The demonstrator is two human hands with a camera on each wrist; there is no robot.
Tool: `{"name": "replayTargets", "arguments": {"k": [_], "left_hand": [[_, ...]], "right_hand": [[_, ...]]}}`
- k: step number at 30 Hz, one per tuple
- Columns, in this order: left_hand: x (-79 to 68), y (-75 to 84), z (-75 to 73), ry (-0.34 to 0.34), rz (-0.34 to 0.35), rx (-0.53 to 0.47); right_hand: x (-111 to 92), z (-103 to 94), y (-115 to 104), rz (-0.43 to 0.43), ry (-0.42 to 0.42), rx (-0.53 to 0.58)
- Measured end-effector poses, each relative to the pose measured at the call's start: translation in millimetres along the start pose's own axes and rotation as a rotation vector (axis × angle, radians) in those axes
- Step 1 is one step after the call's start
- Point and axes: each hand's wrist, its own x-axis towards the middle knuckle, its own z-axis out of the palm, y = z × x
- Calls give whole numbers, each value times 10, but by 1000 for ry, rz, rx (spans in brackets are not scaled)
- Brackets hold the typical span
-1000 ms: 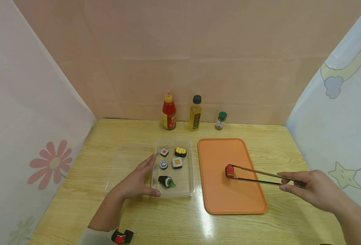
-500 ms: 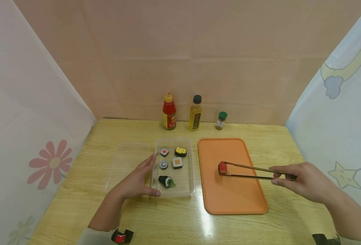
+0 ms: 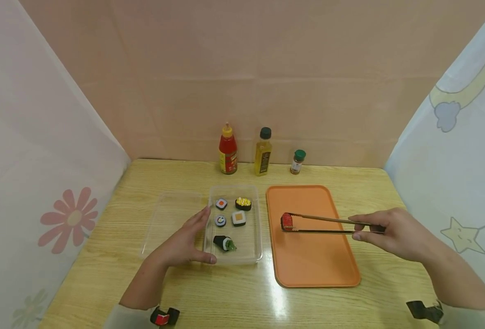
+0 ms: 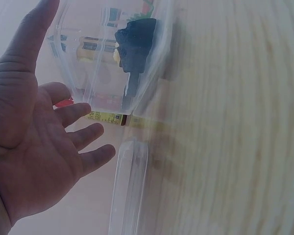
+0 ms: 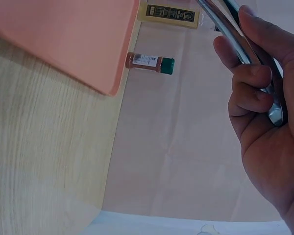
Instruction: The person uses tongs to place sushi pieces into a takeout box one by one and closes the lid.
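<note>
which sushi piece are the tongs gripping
The red-topped piece, pinched between the tips of the tongs and seen against the orange tray; the other five pieces all lie in the clear container.

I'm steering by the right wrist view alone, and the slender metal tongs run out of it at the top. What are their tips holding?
Observer: The tongs grip a red-topped, black-sided sushi piece.
Operator: Where is it?
Observer: In the head view, it appears over the left part of the orange rectangular tray.
Operator: Anything left of that?
Observer: Yes, the left hand is at the left side of a clear rectangular plastic box.
</note>
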Motion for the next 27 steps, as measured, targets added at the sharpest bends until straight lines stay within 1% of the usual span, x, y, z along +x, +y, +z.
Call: {"name": "replayTargets", "arguments": {"k": [9, 21, 25, 27], "left_hand": [[-1, -10, -3, -2, 0, -5], [1, -18, 0, -3, -1, -5], [4, -21, 4, -1, 6, -5], [5, -24, 7, 0, 7, -2]], "right_hand": [[178, 20, -37, -51, -25, 20], [439, 84, -129, -64, -74, 25], [515, 129, -155, -77, -97, 54], [548, 153, -172, -74, -118, 94]]}}
